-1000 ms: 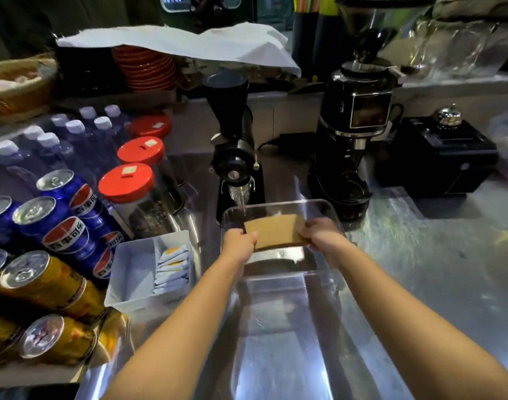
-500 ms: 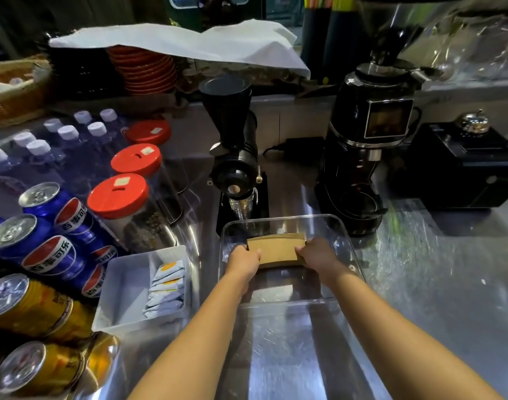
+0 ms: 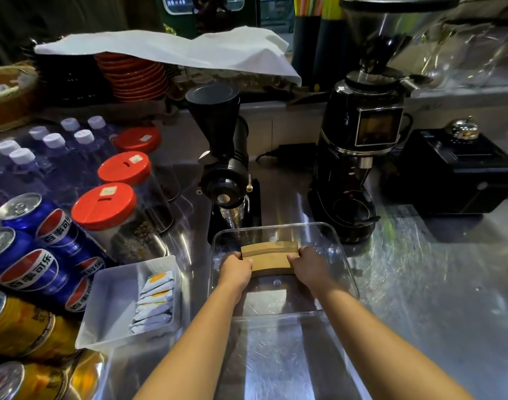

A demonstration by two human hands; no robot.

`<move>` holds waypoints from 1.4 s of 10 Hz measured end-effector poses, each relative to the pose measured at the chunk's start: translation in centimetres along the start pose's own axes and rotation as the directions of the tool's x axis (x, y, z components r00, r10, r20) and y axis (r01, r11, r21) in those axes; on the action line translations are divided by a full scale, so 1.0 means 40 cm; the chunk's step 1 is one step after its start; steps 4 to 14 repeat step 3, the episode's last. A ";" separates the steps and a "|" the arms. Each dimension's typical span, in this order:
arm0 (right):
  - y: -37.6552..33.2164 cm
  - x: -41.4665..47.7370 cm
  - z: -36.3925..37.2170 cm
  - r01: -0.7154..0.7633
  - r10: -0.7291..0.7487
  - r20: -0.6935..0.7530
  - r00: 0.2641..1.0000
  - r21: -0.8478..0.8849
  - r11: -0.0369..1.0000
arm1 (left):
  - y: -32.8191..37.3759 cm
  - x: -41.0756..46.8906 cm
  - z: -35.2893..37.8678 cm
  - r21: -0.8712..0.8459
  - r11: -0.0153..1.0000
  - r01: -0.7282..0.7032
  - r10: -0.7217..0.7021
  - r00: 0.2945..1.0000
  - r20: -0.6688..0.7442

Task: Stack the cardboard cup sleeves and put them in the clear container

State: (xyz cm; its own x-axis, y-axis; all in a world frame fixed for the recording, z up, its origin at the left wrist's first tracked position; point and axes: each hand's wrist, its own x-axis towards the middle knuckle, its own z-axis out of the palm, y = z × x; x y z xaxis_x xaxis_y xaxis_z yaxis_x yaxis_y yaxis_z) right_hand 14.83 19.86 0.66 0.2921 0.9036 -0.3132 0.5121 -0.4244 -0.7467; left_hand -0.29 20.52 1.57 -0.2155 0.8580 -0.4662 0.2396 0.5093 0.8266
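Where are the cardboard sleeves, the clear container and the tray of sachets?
cardboard sleeves (image 3: pixel 271 259): head view, front face of the stack between both hands.
clear container (image 3: pixel 345 264): head view, its right wall.
tray of sachets (image 3: pixel 114 295): head view, bare floor left of the sachets.

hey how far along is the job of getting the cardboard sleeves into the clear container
Nearly finished. Done: the brown cardboard cup sleeves are gathered into one stack. In hand: the left hand and right hand grip its two ends inside the clear plastic container. Left: set the stack down and let go; whether it already touches the bottom cannot be told.
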 end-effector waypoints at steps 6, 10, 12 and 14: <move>-0.017 -0.017 -0.009 0.051 -0.065 -0.079 0.995 -0.165 0.985 | 0.040 -0.025 -0.004 0.316 0.945 -0.089 0.120 0.989 -0.080; -0.017 -0.017 -0.009 0.051 -0.065 -0.079 0.995 -0.165 0.985 | 0.040 -0.025 -0.004 0.316 0.945 -0.089 0.120 0.989 -0.080; -0.017 -0.017 -0.009 0.051 -0.065 -0.079 0.995 -0.165 0.985 | 0.040 -0.025 -0.004 0.316 0.945 -0.089 0.120 0.989 -0.080; -0.017 -0.017 -0.009 0.051 -0.065 -0.079 0.995 -0.165 0.985 | 0.040 -0.025 -0.004 0.316 0.945 -0.089 0.120 0.989 -0.080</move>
